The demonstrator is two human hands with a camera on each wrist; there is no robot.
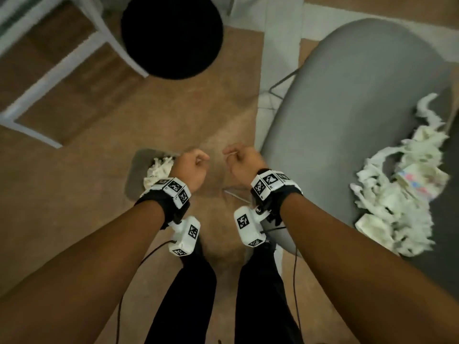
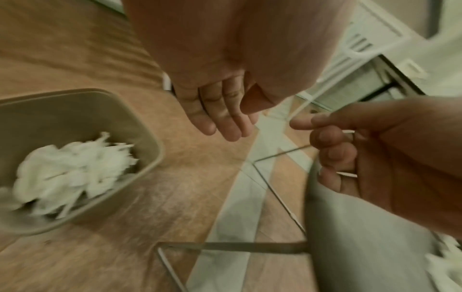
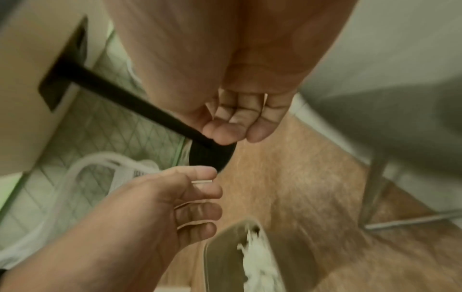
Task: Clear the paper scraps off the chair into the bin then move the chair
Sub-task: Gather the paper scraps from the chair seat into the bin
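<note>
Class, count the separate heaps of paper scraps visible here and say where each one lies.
2: one heap in the bin on the floor, paper scraps; one on the grey chair seat. More may lie hidden.

Black round stool — white frame

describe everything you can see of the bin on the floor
The bin is a small beige container with rounded corners and smooth walls, plastic by its look. It stands upright and open-topped on the wooden floor, left of the grey chair and apart from it. White shredded paper scraps lie heaped inside it. In the head view the left hand hangs above its right edge and hides part of it; nothing visibly touches it except floor and scraps.
</note>
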